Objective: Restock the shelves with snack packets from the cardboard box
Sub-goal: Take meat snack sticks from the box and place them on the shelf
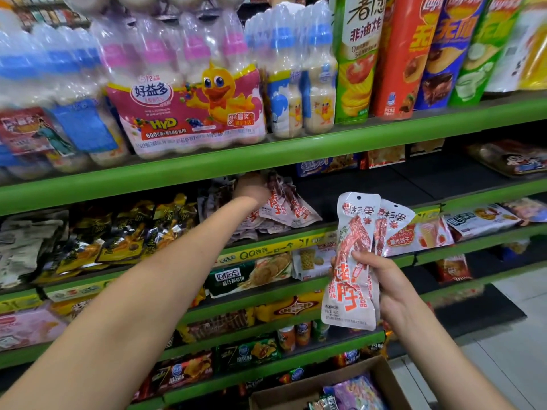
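Note:
My right hand holds two white and red snack packets upright in front of the shelves. My left hand reaches deep into the second shelf, its fingers on a pile of the same white and red packets lying there; whether it grips one I cannot tell, as the fingers are partly hidden under the shelf edge. The cardboard box stands at the bottom, with purple and other packets inside.
Green shelves run across the view. Drink bottle packs and crisp tubes fill the top shelf. Yellow and black snack bags lie left of the pile. Lower shelves carry biscuits and small cans. Grey floor tiles show at right.

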Motion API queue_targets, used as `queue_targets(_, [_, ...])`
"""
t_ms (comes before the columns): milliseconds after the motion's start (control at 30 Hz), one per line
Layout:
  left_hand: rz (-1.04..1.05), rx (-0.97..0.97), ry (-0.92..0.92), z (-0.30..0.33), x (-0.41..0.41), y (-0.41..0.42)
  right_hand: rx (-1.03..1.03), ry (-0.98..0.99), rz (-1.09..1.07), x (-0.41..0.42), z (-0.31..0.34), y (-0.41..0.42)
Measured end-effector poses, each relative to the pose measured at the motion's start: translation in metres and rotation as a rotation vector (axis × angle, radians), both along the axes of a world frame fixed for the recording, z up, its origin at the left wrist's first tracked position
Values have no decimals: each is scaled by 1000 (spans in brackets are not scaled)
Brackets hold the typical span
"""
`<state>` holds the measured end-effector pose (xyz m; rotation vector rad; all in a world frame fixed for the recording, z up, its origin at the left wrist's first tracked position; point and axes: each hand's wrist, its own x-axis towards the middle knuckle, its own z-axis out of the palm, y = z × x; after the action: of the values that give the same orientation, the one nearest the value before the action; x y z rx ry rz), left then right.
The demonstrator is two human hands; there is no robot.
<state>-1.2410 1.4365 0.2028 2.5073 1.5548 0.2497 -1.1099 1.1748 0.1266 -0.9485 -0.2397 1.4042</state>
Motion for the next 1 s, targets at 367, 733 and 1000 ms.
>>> queue_targets(367, [48,20,48,8,-15,-21,-62,-50,3,-13,8,13])
queue_targets(733, [-245,-627,-502,-24,-56,-152,-38,-42,99,-40,15,35])
queue_targets(1000, [-78,-965,-879,-46,-93,-153,-6,-128,236,-63,22,44])
